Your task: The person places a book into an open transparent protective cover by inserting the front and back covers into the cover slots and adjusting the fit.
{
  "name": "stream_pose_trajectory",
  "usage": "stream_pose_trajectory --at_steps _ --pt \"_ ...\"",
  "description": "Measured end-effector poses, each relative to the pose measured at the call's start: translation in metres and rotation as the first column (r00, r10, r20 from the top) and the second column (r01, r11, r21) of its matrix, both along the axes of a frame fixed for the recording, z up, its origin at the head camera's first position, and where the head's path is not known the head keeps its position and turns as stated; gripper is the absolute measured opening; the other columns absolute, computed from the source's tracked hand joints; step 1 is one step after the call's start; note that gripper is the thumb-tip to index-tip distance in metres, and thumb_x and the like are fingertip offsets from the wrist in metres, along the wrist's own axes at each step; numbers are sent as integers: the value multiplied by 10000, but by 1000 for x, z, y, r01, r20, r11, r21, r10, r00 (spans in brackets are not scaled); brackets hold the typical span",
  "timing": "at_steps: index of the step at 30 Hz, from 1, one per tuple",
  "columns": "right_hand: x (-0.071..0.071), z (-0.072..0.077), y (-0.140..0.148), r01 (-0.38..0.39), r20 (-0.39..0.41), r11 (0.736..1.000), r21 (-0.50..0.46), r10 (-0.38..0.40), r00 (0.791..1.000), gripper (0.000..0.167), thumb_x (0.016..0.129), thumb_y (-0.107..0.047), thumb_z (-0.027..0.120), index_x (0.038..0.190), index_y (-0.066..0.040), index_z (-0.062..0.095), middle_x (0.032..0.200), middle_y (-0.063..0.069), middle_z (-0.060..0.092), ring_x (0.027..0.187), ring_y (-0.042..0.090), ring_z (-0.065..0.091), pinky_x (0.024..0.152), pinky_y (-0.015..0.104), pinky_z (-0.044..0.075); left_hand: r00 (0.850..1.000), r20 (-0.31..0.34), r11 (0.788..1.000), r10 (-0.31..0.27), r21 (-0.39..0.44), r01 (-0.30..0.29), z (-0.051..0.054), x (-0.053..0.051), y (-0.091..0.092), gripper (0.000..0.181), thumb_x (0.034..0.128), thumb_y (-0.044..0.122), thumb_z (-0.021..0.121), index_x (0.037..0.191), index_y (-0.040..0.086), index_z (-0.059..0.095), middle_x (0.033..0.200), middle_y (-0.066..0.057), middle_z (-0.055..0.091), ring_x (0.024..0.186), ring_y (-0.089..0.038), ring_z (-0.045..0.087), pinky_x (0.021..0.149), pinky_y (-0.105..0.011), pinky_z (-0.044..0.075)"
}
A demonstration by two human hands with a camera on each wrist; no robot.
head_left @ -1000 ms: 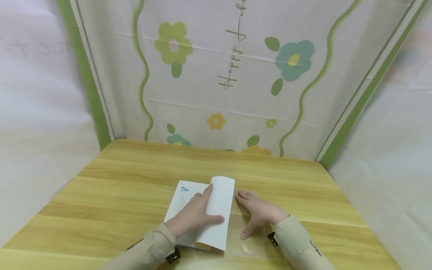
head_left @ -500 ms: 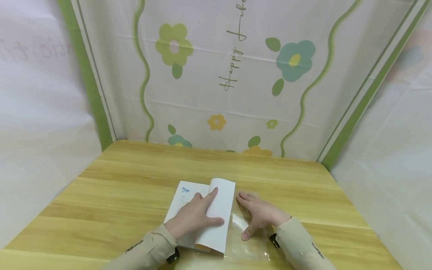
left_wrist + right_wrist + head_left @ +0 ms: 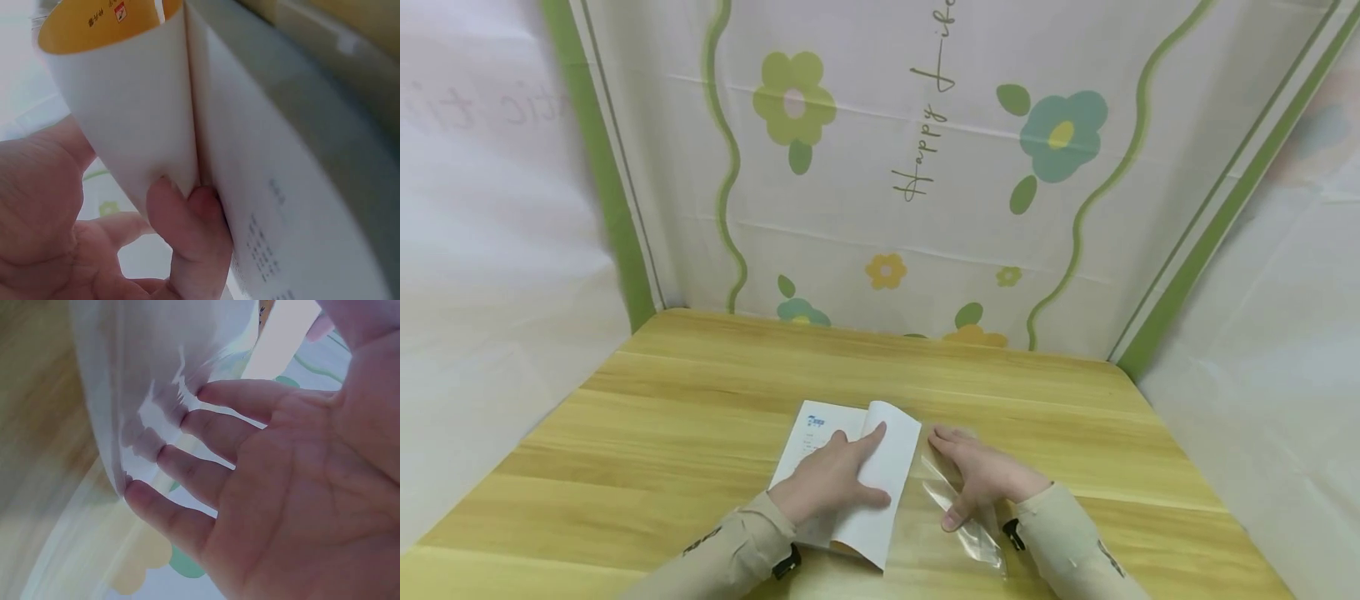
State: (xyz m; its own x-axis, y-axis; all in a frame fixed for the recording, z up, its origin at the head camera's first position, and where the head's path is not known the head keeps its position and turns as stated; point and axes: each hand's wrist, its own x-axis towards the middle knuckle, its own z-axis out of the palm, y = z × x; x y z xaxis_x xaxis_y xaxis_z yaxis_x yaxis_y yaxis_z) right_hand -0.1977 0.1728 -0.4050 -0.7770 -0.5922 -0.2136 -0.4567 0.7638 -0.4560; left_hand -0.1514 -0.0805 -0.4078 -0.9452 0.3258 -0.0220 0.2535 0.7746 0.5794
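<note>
A book (image 3: 793,450) lies on the table with its cover (image 3: 887,467) folded up, white side showing. An orange printed side of the cover (image 3: 125,94) appears in the left wrist view. My left hand (image 3: 831,483) presses the raised cover, index finger and thumb spread over it; two bent fingertips (image 3: 169,206) push into the crease beside the printed page. To the book's right, a clear plastic film (image 3: 940,533) spreads out, wrinkled and shiny. My right hand (image 3: 985,471) touches it with extended fingers, their tips (image 3: 140,490) against the film in the right wrist view.
The wooden table (image 3: 700,392) extends around the book on all sides. Behind it hangs a white curtain (image 3: 850,208) with flowers and lettering, and pale cloth (image 3: 1262,333) hangs at both sides.
The clear film under my right hand has buckled and now shows more creases. The cover's upper right corner has bent down slightly. Both hands have barely moved.
</note>
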Motion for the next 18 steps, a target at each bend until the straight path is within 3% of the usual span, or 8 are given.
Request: stream_pose_trajectory --at_steps 9,18 --pt "0 3 1 -9 5 1000 17 9 1000 1205 554 -335 948 1493 69 310 1582 224 185 1437 429 143 1134 567 163 1000 -3 1000 -9 -27 9 0 0 0 933 695 362 848 1508 182 427 1002 -214 517 658 -228 476 524 -377 419" --pt "2 2 2 -4 3 1000 27 4 1000 1206 556 -345 945 1500 55 310 1584 215 189 1437 432 141 1136 566 161 999 24 999 -34 -22 35 0 -1 -1 931 698 338 838 1515 198 414 1042 -230 528 653 -220 483 509 -356 416"
